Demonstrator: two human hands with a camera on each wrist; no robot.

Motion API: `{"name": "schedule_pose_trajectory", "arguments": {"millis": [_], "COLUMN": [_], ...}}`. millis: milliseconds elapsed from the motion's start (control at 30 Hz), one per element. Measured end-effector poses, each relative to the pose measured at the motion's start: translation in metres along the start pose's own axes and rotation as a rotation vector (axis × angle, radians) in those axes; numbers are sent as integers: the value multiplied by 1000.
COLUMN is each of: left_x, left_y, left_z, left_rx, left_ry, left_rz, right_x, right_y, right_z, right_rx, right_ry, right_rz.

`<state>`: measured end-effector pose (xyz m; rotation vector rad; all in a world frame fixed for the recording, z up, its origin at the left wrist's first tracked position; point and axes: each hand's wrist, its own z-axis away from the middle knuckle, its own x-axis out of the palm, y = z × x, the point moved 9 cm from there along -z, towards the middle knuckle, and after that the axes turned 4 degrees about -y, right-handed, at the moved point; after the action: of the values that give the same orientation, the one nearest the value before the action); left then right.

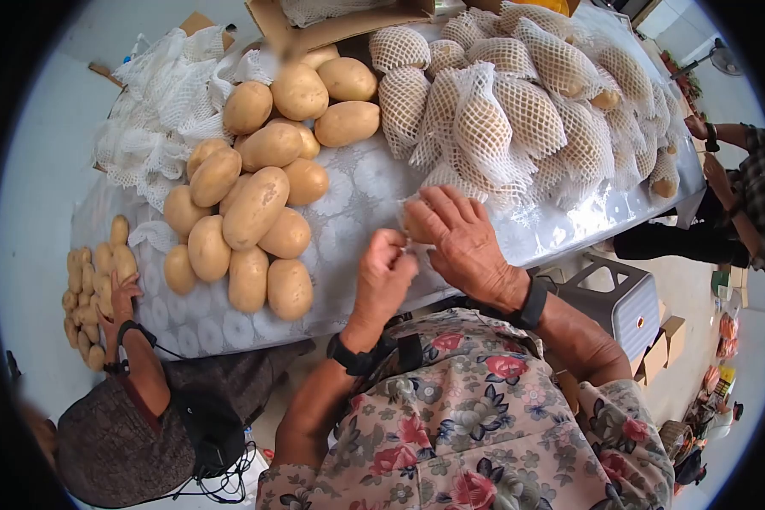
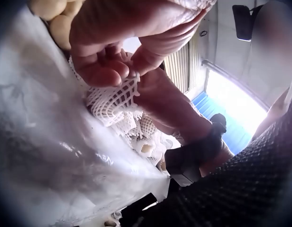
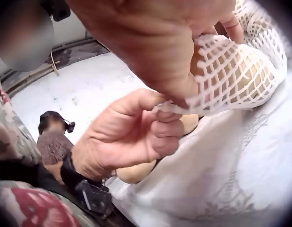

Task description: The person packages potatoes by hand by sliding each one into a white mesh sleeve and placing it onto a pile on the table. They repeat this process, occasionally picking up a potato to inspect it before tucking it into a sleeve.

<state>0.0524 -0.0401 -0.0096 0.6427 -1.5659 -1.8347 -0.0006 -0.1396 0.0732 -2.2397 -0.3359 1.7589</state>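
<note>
In the right wrist view a potato (image 3: 250,71) sits inside a white foam net sleeve (image 3: 219,90), close over the plastic-covered table (image 3: 259,156). My right hand (image 1: 469,246) grips it from above, fingers over the far side and thumb by the sleeve's near end. My left hand (image 1: 381,280) pinches the edge of that sleeve between thumb and curled fingers, as the left wrist view also shows at the net (image 2: 113,101). Bare potatoes (image 1: 255,207) lie heaped left of my hands. Beyond my right hand is a pile of netted potatoes (image 1: 527,115).
Loose white foam nets (image 1: 157,110) are heaped at the back left. A cardboard box (image 1: 340,32) stands at the back. At the left, another person's hands (image 1: 121,297) touch more potatoes (image 1: 85,289). A grey stool (image 1: 612,302) is by the table's right edge; another person (image 1: 744,187) stands beyond.
</note>
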Motion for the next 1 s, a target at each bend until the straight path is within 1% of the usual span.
{"name": "schedule_pose_trajectory", "arguments": {"millis": [33, 67, 100, 133, 167, 233, 267, 367, 467, 567, 600, 667, 733, 767, 800, 833, 900, 933, 1000], "left_x": [-8, -16, -22, -27, -33, -35, -34, -22, -17, -19, -20, -22, -23, -25, -28, -31, -39, -43, -45], "left_y": [-13, -19, -20, -22, -24, -23, -21, -7, 8, 18, 22, 30, 38, 34, 27, 23, 12, 7, -1], "left_z": [1, 2, 3, 5, 8, 10, 10, 9, 8, 11, 13, 15, 16, 15, 12, 10, 9, 9, 11], "left_rx": [-95, -108, -109, -111, -113, -93, -81, -8, 95, 144, 150, 151, 174, 174, 175, 176, 121, 93, 36], "left_ry": [28, 77, 95, 114, 134, 122, 124, 133, 119, 135, 148, 177, 190, 192, 193, 194, 187, 183, 149], "left_rz": [156, 305, 317, 330, 344, 244, 196, 59, -126, -303, -356, -329, -302, -215, -128, -39, 174, 280, 140], "right_x": [2, 2, 2, -3, -4, -4, -7, 1, 3, -18, -26, -38, -40, -41, -32, -18, 12, 19, 2], "right_y": [-2, -2, 0, 2, 12, 30, 34, 32, 33, 16, 10, -2, -12, -16, -23, -25, -29, -28, -19], "right_z": [2, 6, 9, 12, 16, 24, 24, 16, 12, 9, 10, 9, 5, 4, 3, 6, 18, 22, 14], "right_rx": [-14, -27, -41, -51, 34, 206, 212, 343, 290, 128, 99, 41, -45, -88, -140, -123, -85, -84, -82], "right_ry": [-18, -36, -54, -33, -23, -1, 60, -105, -18, -10, 20, 83, 105, 116, -10, -121, -342, -442, -239], "right_rz": [-100, -201, -299, -292, -336, -424, -403, -482, -496, -635, -679, -764, -781, -791, -757, -704, -592, -593, -587]}}
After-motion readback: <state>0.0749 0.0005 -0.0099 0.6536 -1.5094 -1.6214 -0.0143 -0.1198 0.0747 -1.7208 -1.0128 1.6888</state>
